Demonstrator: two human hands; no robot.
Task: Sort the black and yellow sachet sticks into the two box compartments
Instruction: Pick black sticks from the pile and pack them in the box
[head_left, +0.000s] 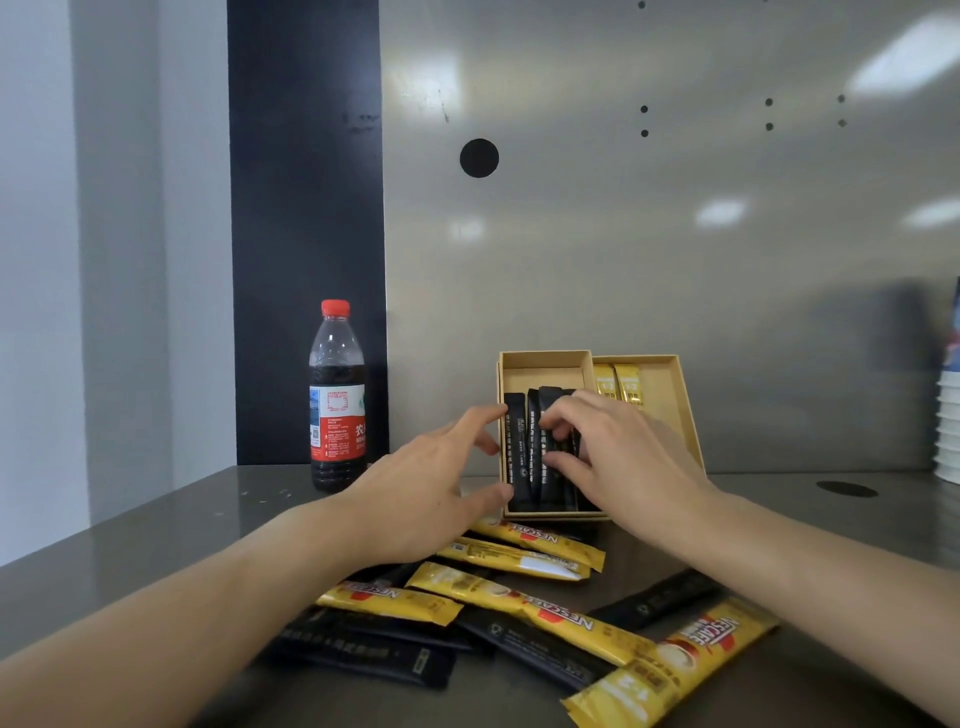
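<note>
Right hand (618, 457) pinches black sticks (518, 441) | yellow sticks (618, 387) partly hidden

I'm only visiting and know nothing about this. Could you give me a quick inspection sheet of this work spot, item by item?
Surface: grey metal counter.
Job's things: cardboard box with two compartments. Black sachet sticks are in the left one and two yellow sachet sticks in the right one. A loose pile of both colours lies in front of the box.
Clutter: drink bottle with a red cap and dark liquid, left of the box; a white stack, probably cups, at the right edge.
Hands: left hand touches the box's left wall; right hand pinches the black sticks in the left compartment.
Cables: nothing seen.
Surroundings: grey metal back panel, black vertical panel, pale wall at left.
</note>
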